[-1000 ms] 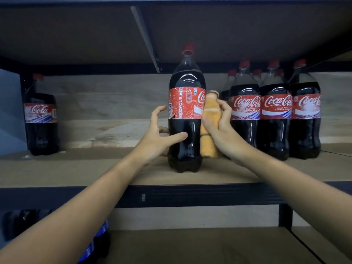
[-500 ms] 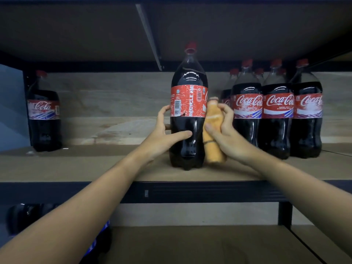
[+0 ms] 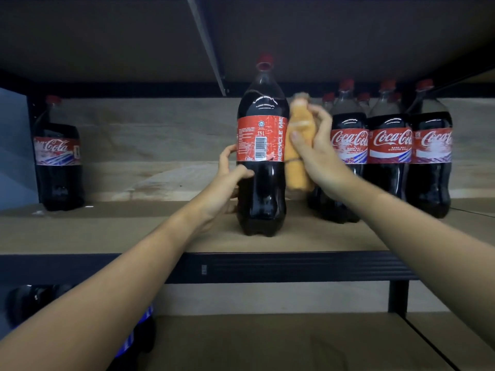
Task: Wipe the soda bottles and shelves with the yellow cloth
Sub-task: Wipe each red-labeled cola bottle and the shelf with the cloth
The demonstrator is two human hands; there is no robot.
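A tall cola bottle (image 3: pixel 262 167) with a red label and red cap stands upright near the front of the middle shelf (image 3: pixel 112 231). My left hand (image 3: pixel 227 180) grips its left side below the label, thumb across the front. My right hand (image 3: pixel 316 153) holds the folded yellow cloth (image 3: pixel 297 148) and presses it against the bottle's right side at label height. The cloth hangs down past my palm.
Several more cola bottles (image 3: pixel 389 156) stand in a group at the right of the shelf, close behind my right hand. A single bottle (image 3: pixel 57 156) stands at the far left. The upper shelf's underside (image 3: pixel 134 36) is close overhead. Dark bottles (image 3: pixel 32 303) sit on the lower shelf at left.
The bottle has turned, so its barcode now faces me. My right hand has moved the cloth up the bottle's right side, from low on the body to label height.
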